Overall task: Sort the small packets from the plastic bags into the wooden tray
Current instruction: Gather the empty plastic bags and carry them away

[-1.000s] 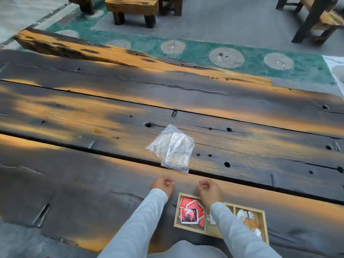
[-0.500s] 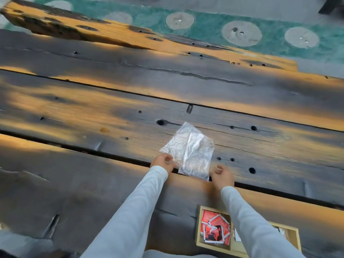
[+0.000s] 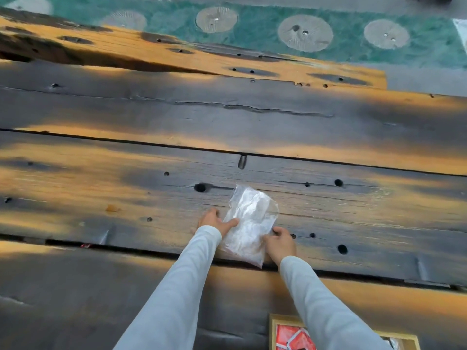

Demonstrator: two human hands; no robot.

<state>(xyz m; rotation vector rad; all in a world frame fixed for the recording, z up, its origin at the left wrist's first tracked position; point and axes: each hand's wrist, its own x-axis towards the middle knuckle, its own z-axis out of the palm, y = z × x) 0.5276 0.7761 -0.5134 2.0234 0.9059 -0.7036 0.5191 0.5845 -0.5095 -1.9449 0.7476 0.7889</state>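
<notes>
Seemingly mid-pickup: at lower centre the crumpled clear plastic bag (image 3: 250, 218) lies on the dark plank table (image 3: 101, 286), left hand (image 3: 217, 223) flat against it, right hand (image 3: 279, 242) pinching its edge. The next move probably calls for lifting it to the light wooden tray (image 3: 272, 329).

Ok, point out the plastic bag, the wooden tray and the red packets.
plastic bag (image 3: 249, 223): head view, middle of the clear film.
wooden tray (image 3: 272, 334): head view, left rim.
red packets (image 3: 290, 337): head view, topmost packet's face.
</notes>
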